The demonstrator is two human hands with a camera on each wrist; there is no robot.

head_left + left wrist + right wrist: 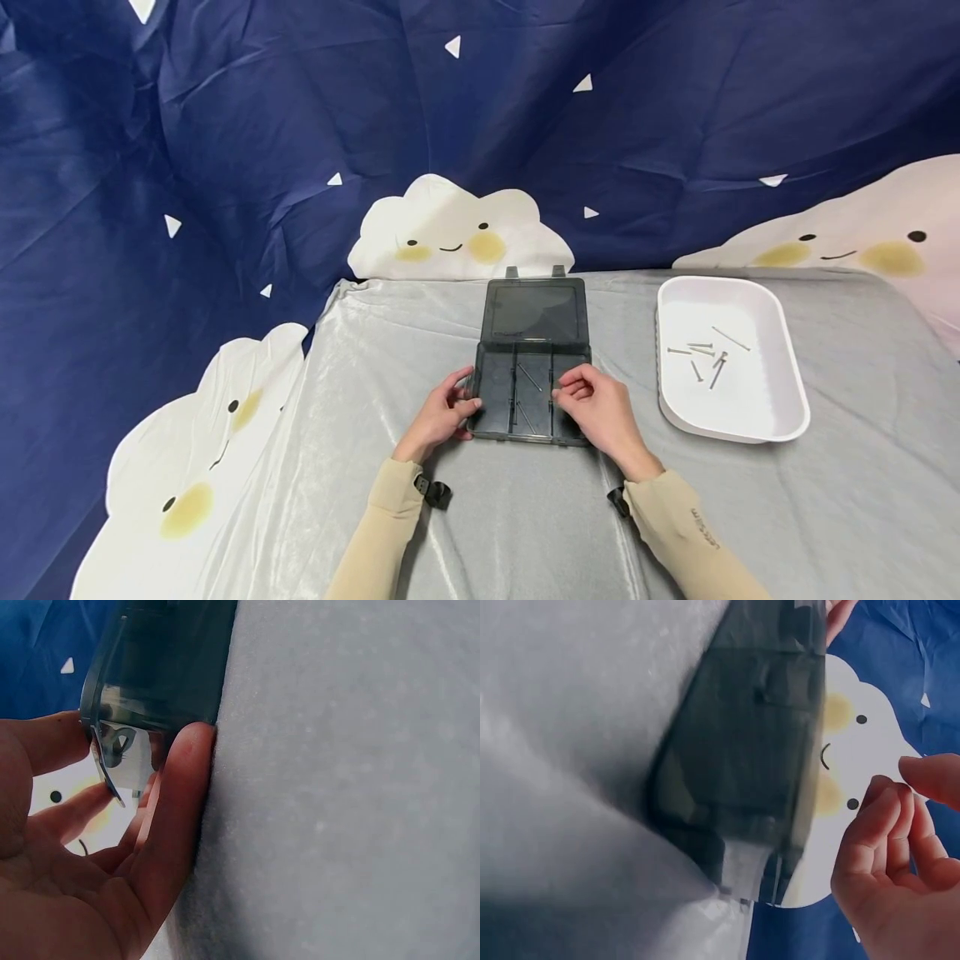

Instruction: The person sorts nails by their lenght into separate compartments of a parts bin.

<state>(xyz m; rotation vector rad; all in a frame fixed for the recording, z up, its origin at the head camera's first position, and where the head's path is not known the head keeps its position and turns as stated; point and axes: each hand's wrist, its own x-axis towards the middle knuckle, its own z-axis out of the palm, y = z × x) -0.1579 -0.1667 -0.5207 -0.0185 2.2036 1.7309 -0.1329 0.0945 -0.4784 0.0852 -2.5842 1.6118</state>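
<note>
A dark see-through plastic compartment box lies on the cloth, its hinged lid tipped back. Dividers split it lengthwise; slim screws lie in the middle section. My left hand holds the box's left side, and in the left wrist view its digits grip the box corner. Over the right section is my right hand, fingers bent and thumb near them. In the right wrist view this hand shows nothing between its fingertips, above the box's side wall.
To the right stands a white plastic tray with several loose screws in it. Grey cloth covers the table. Behind it hangs a dark blue curtain with cloud prints.
</note>
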